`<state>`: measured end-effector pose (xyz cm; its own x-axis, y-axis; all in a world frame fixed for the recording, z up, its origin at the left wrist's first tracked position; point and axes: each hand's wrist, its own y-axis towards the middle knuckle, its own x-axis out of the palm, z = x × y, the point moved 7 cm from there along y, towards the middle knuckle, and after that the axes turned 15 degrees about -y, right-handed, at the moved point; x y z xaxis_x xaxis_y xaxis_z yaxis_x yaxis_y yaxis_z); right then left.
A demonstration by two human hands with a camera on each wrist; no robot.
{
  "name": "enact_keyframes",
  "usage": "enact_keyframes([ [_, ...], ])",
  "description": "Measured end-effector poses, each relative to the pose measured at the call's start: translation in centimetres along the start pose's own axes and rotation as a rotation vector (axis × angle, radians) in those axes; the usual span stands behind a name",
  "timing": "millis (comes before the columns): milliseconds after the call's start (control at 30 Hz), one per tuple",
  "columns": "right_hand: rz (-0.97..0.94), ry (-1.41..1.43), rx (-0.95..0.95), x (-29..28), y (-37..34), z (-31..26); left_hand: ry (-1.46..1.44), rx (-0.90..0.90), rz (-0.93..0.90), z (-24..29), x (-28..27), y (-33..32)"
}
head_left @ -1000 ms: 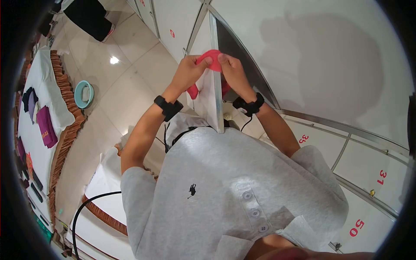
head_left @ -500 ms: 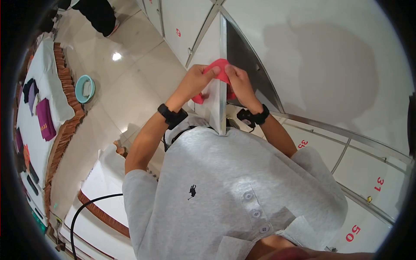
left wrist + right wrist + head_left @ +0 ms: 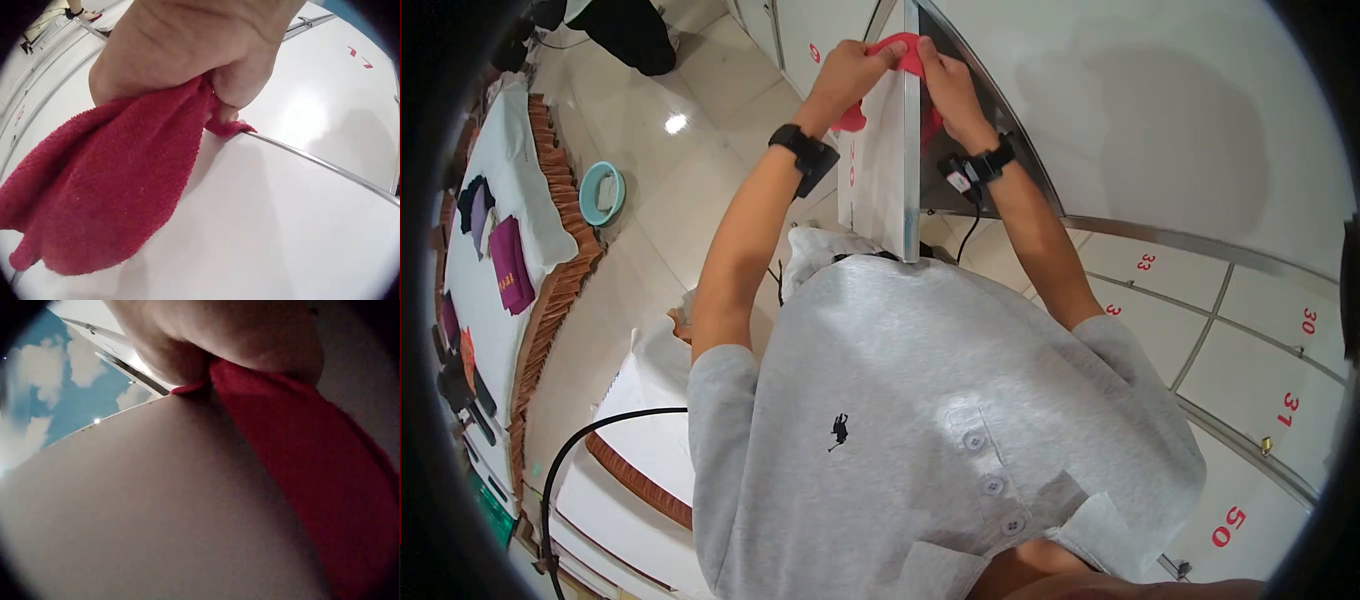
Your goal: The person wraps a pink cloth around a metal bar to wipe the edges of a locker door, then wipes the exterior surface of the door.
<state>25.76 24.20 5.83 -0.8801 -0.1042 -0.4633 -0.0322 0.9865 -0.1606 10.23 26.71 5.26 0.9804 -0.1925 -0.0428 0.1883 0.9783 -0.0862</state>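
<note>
A red cloth [image 3: 910, 57] is folded over the metal-trimmed edge of a standing-open white locker door [image 3: 877, 165]. My left hand [image 3: 847, 78] grips it on the door's outer face, thumb lying near the edge. On the inner side, my right hand [image 3: 952, 93] holds the other part, its thumb also by the edge. In the left wrist view a loose flap of the cloth [image 3: 119, 187] hangs below the hand along the white panel. The right wrist view shows another length of the cloth [image 3: 312, 469] hanging beside the door's inner face. My fingers are partly hidden behind the fabric.
Numbered white lockers [image 3: 1250, 370] stand at the right. To the left, a white-covered table [image 3: 495, 200] carries folded purple cloth [image 3: 510, 265]. A light-blue basin [image 3: 602, 194] sits on the tiled floor. Another person's dark-clad legs [image 3: 628, 35] are at upper left.
Both hands, with the red cloth between them, have moved farther from my body along the door's edge, after a slight move toward me earlier. Both keep their grip.
</note>
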Motion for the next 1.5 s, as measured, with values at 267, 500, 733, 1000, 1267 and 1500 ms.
enact_keyframes([
  [267, 0.108, 0.187, -0.070, 0.3, 1.0, -1.8, -0.022, 0.030, 0.018, -0.8, -0.1, 1.9],
  [500, -0.066, 0.118, -0.047, 1.5, -4.3, 0.6, -0.097, -0.134, -0.117, 0.0, 0.9, -6.8],
  [733, -0.109, 0.199, 0.024, 2.9, -13.4, 1.4, -0.310, -0.294, -0.198, -2.5, 2.9, -14.8],
  [1000, 0.037, 0.064, -0.110, 2.1, -11.6, 2.0, -0.162, -0.204, -0.181, -1.3, 2.1, -13.5],
  [1267, 0.113, 0.127, -0.168, 1.1, -4.8, -0.1, -0.159, -0.100, -0.093, -1.6, 0.9, -6.2],
  [1500, 0.152, 0.209, -0.129, 1.0, -1.0, -0.5, -0.182, -0.087, -0.093, -1.7, 0.6, -1.3],
])
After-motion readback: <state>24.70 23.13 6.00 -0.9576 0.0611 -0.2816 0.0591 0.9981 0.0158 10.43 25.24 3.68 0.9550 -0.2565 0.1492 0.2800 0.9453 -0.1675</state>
